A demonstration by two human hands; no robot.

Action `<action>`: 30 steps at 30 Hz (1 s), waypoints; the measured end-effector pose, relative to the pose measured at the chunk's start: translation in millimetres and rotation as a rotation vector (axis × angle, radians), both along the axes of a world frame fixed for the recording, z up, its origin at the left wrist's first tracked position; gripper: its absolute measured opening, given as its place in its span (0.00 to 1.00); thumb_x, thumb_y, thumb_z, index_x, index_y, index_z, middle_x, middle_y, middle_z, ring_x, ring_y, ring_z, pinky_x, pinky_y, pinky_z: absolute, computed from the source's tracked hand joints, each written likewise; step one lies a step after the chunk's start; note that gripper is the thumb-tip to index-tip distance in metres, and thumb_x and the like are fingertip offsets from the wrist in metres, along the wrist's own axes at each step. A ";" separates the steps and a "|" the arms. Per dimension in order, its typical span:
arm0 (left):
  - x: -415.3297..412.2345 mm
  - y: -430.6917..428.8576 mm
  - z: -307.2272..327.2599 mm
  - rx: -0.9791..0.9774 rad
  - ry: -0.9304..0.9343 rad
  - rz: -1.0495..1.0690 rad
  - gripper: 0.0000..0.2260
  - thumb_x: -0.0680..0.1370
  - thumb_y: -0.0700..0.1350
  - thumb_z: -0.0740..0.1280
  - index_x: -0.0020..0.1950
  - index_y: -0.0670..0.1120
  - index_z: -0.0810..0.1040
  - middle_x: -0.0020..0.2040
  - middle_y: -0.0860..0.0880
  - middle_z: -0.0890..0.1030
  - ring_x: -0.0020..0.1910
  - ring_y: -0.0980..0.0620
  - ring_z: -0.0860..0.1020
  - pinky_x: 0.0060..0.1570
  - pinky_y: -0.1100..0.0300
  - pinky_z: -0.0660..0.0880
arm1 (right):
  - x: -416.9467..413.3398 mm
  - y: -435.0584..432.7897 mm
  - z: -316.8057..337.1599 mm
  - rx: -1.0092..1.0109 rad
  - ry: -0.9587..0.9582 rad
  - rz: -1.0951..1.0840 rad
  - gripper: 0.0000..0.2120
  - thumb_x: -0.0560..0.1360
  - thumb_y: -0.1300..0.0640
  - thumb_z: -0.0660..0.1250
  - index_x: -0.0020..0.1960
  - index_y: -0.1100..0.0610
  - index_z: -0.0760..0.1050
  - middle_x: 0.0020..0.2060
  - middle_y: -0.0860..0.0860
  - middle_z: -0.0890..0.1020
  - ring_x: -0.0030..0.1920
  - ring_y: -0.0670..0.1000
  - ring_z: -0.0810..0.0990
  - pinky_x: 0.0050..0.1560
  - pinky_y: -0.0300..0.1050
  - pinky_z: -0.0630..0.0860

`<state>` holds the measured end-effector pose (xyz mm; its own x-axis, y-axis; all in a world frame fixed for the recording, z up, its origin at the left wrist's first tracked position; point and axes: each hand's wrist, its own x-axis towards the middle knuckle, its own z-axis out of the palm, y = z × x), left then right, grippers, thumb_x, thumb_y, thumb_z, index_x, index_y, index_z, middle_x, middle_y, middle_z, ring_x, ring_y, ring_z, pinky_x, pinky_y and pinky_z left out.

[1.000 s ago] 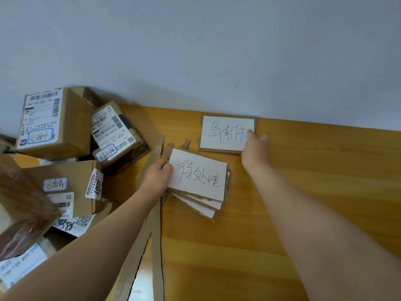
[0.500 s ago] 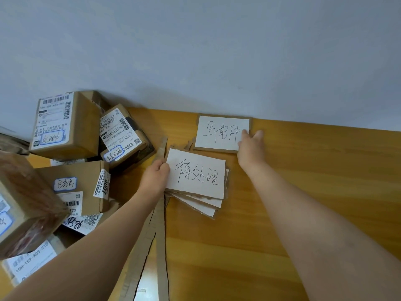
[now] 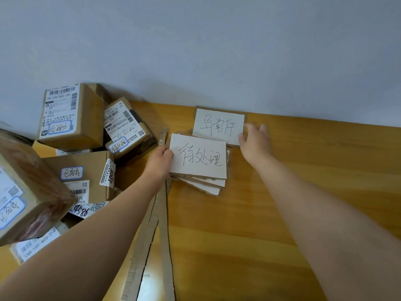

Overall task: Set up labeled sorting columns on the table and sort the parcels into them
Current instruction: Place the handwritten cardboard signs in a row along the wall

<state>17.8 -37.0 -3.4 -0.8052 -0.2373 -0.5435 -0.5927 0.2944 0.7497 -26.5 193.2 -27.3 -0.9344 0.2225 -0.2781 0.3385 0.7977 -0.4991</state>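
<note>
A white label card (image 3: 218,126) with handwritten characters lies flat on the wooden table (image 3: 303,192), against the wall. My right hand (image 3: 255,142) touches its right edge with fingers extended. Just in front lies a stack of label cards (image 3: 198,158), its top one also handwritten. My left hand (image 3: 160,161) grips the stack's left edge, thumb on top. Several cardboard parcels (image 3: 71,114) with shipping labels and blue-framed handwritten stickers are piled at the left.
Long cardboard strips (image 3: 161,213) run from the near edge up to the stack, partly under my left forearm. A pale wall (image 3: 217,51) borders the table's far side. Bare wood extends right of the cards.
My right hand has slid the back card a little to the left along the wall and now sits at its right edge. My left hand stays on the stack. The view shifted slightly.
</note>
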 end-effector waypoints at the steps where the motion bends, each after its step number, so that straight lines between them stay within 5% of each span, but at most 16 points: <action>1: 1.5 0.8 1.3 0.009 -0.002 -0.004 0.08 0.81 0.43 0.56 0.58 0.47 0.72 0.45 0.52 0.75 0.44 0.55 0.75 0.38 0.62 0.71 | 6.6 0.6 3.4 -0.090 0.006 -0.029 0.20 0.81 0.51 0.58 0.71 0.57 0.67 0.67 0.57 0.68 0.65 0.57 0.71 0.61 0.47 0.69; 5: 13.6 6.0 6.5 0.094 0.006 -0.011 0.08 0.82 0.44 0.57 0.57 0.45 0.73 0.50 0.49 0.78 0.47 0.52 0.77 0.42 0.58 0.74 | 45.8 -1.6 17.3 -0.531 -0.145 -0.198 0.22 0.77 0.44 0.64 0.65 0.56 0.69 0.58 0.48 0.76 0.55 0.49 0.76 0.52 0.45 0.73; 8: 25.4 13.6 13.9 0.253 0.001 0.050 0.08 0.82 0.43 0.58 0.59 0.45 0.72 0.50 0.50 0.79 0.49 0.50 0.79 0.47 0.52 0.79 | 73.6 -0.2 30.4 -0.837 -0.205 -0.361 0.20 0.74 0.49 0.71 0.60 0.57 0.68 0.51 0.51 0.80 0.46 0.48 0.81 0.40 0.44 0.80; 14: 41.0 39.3 37.9 0.390 0.053 -0.017 0.08 0.82 0.44 0.60 0.60 0.44 0.68 0.52 0.47 0.80 0.47 0.49 0.81 0.45 0.53 0.82 | 99.3 25.6 55.3 -0.844 -0.060 -0.431 0.16 0.74 0.51 0.72 0.54 0.59 0.72 0.46 0.55 0.81 0.38 0.51 0.78 0.29 0.39 0.75; 18: 50.3 61.8 52.7 0.358 0.082 -0.085 0.11 0.81 0.47 0.62 0.60 0.46 0.68 0.54 0.45 0.81 0.51 0.46 0.81 0.50 0.52 0.80 | 104.7 48.8 73.5 -0.860 0.001 -0.425 0.14 0.74 0.50 0.71 0.49 0.56 0.70 0.46 0.52 0.81 0.42 0.52 0.81 0.36 0.45 0.78; 21: 60.0 87.0 60.9 0.405 0.119 -0.033 0.12 0.80 0.46 0.64 0.60 0.44 0.68 0.53 0.45 0.80 0.49 0.48 0.81 0.44 0.56 0.80 | 109.8 73.3 78.6 -0.778 0.040 -0.393 0.17 0.73 0.48 0.72 0.50 0.60 0.73 0.45 0.53 0.80 0.44 0.53 0.78 0.41 0.48 0.74; 24: 73.8 115.0 64.6 0.442 0.126 -0.001 0.13 0.79 0.46 0.65 0.61 0.43 0.72 0.51 0.46 0.81 0.46 0.49 0.82 0.39 0.59 0.79 | 118.2 103.0 85.3 -0.751 0.034 -0.382 0.16 0.75 0.47 0.70 0.48 0.61 0.75 0.43 0.53 0.80 0.41 0.52 0.76 0.39 0.44 0.71; 28: 92.7 150.4 60.6 0.550 0.075 0.059 0.12 0.80 0.46 0.63 0.59 0.41 0.75 0.53 0.43 0.82 0.49 0.46 0.81 0.52 0.51 0.79 | 127.6 144.1 83.5 -0.722 -0.016 -0.359 0.11 0.77 0.48 0.67 0.44 0.56 0.77 0.41 0.51 0.81 0.37 0.50 0.76 0.36 0.41 0.70; 30: 99.4 163.1 57.4 0.541 0.068 0.050 0.11 0.81 0.44 0.63 0.61 0.41 0.76 0.52 0.44 0.83 0.48 0.47 0.82 0.49 0.54 0.80 | 130.3 160.4 75.4 -0.680 -0.052 -0.342 0.16 0.77 0.47 0.67 0.47 0.61 0.78 0.42 0.55 0.82 0.37 0.52 0.76 0.37 0.44 0.71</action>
